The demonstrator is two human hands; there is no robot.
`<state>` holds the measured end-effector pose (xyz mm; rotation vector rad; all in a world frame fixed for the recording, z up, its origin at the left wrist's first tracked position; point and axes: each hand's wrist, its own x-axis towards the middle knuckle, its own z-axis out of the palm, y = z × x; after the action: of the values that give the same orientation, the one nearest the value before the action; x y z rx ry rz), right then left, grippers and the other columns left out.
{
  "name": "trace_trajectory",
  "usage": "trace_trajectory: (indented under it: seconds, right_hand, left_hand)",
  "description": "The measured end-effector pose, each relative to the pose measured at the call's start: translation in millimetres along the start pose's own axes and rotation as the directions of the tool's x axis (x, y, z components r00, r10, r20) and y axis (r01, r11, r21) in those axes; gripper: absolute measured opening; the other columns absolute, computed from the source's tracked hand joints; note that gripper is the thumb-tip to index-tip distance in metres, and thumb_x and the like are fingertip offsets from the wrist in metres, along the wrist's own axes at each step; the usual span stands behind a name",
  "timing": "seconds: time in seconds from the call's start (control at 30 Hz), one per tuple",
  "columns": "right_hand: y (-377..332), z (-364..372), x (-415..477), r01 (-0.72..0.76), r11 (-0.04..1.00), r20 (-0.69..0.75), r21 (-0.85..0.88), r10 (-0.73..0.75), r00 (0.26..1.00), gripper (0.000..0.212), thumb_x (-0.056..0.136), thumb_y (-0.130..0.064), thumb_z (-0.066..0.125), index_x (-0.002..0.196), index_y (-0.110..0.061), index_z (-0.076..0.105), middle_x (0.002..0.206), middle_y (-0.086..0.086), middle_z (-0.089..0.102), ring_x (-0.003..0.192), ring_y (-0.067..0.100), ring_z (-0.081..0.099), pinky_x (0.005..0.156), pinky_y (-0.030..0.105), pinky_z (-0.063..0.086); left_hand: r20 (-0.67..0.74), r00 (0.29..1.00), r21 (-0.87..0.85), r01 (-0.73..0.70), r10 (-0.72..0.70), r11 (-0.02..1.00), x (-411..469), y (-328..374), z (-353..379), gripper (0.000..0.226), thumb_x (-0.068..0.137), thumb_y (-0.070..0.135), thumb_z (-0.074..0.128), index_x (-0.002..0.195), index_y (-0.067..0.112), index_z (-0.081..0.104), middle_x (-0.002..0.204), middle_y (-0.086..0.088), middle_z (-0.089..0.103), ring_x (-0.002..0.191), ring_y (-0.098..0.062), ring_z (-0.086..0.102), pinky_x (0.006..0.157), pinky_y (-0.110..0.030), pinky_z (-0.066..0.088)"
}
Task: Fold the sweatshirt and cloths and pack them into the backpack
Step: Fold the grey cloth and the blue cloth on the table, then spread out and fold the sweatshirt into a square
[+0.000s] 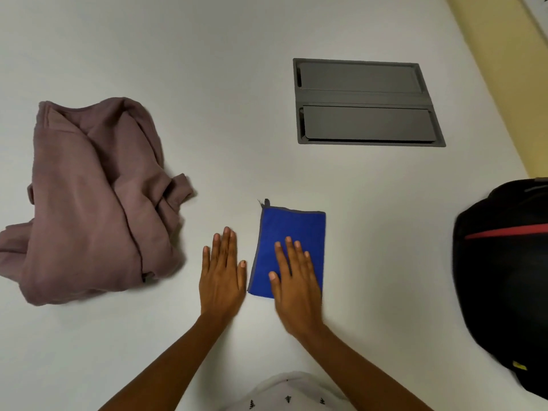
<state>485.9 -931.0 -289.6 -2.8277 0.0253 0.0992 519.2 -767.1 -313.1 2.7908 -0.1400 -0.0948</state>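
Note:
A blue cloth (296, 229) with a grey hem lies folded into a small rectangle on the white table (207, 99), just in front of me. My right hand (295, 281) rests flat on its lower half, fingers spread, holding nothing. Flat on the bare table just left of the cloth is my left hand (221, 275), apart from the cloth's edge. A crumpled mauve sweatshirt (89, 200) sits in a heap at the left. At the right edge stands the black backpack (504, 280) with a red stripe, partly cut off by the frame.
A grey recessed cable hatch (366, 102) with two lids is set into the table beyond the cloth. A yellow wall (504, 69) borders the table at the far right. My white patterned shirt (287, 394) shows at the bottom.

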Motion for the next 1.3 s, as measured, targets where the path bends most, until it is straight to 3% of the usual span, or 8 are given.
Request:
trace_trajectory:
  seconds: [0.13,0.27,0.43,0.7,0.93,1.03,1.13,1.3]
  right_hand:
    - [10,6,8,0.029,0.994,-0.004,-0.101,-0.03,1.0,0.055,0.103,-0.044,0.017,0.153,-0.02,0.022,0.16,0.006,0.019,0.148,0.026,0.014,0.116,0.047,0.018]
    - [69,-13,48,0.078,0.989,-0.049,-0.125,-0.085,0.995,0.05,0.102,-0.04,0.029,0.149,-0.024,0.034,0.158,0.004,0.024,0.147,0.025,0.019,0.117,0.05,0.019]
    - [164,-53,105,-0.043,0.982,-0.077,-0.186,0.029,0.997,0.052,0.102,-0.041,0.022,0.148,-0.023,0.035,0.157,0.005,0.028,0.143,0.027,0.028,0.116,0.048,0.021]
    - [254,-96,124,-0.114,0.965,-0.024,-0.235,0.112,0.993,0.061,0.099,-0.048,0.013,0.153,-0.022,0.022,0.16,0.005,0.015,0.147,0.027,0.014,0.117,0.048,0.016]
    - [216,-88,104,-0.086,0.996,-0.151,-0.021,0.082,0.985,0.051,0.1,-0.033,0.031,0.139,-0.005,0.046,0.15,0.013,0.038,0.14,0.03,0.033,0.116,0.042,0.025]
    - [174,-86,76,0.048,0.993,-0.3,0.105,-0.014,0.954,0.041,0.1,-0.023,0.035,0.123,0.001,0.059,0.131,0.017,0.056,0.121,0.03,0.052,0.104,0.035,0.04]
    - [130,-86,52,0.202,0.965,-0.365,0.164,-0.131,0.922,0.034,0.099,-0.018,0.039,0.118,-0.002,0.062,0.123,0.014,0.06,0.117,0.022,0.053,0.103,0.026,0.038]
    - [76,-78,18,0.38,0.909,-0.399,0.171,-0.289,0.87,0.027,0.097,-0.013,0.047,0.116,-0.004,0.064,0.118,0.011,0.061,0.113,0.021,0.057,0.097,0.031,0.047]
  left_hand:
    - [-0.002,1.0,0.027,-0.002,0.003,1.0,-1,1,-1,0.06,0.1,0.034,0.019,0.153,0.009,0.01,0.162,-0.005,0.006,0.149,-0.02,0.003,0.121,-0.043,0.005]
    - [0.003,1.0,0.012,-0.002,0.002,1.0,-2,4,-4,0.06,0.099,0.033,0.021,0.154,0.011,0.011,0.162,-0.003,0.008,0.149,-0.018,0.004,0.12,-0.043,0.007]
    - [-0.002,1.0,0.009,0.004,-0.004,1.0,-2,5,-5,0.06,0.098,0.032,0.024,0.153,0.009,0.014,0.161,-0.004,0.011,0.149,-0.018,0.006,0.12,-0.044,0.009]
    - [-0.012,1.0,0.02,0.0,0.001,1.0,-3,7,-5,0.06,0.097,0.031,0.025,0.153,0.008,0.017,0.161,-0.005,0.013,0.149,-0.019,0.009,0.12,-0.045,0.01]
    - [0.009,1.0,-0.001,-0.006,0.006,1.0,-1,9,-6,0.06,0.098,0.032,0.022,0.153,0.008,0.017,0.161,-0.005,0.014,0.149,-0.019,0.008,0.121,-0.042,0.006]
    - [-0.022,0.999,-0.087,0.038,-0.04,0.995,0,12,-13,0.056,0.098,0.032,0.021,0.149,0.011,0.032,0.157,-0.002,0.026,0.147,-0.018,0.018,0.12,-0.033,0.003]
    - [-0.083,0.995,-0.179,0.044,-0.06,0.983,-3,20,-27,0.052,0.097,0.03,0.022,0.13,0.012,0.057,0.14,-0.003,0.052,0.133,-0.023,0.043,0.117,-0.029,0.011]
    - [-0.213,0.976,-0.252,-0.003,-0.053,0.968,-33,37,-45,0.04,0.098,0.025,0.029,0.109,0.014,0.066,0.119,0.001,0.063,0.116,-0.017,0.053,0.114,-0.023,0.019]
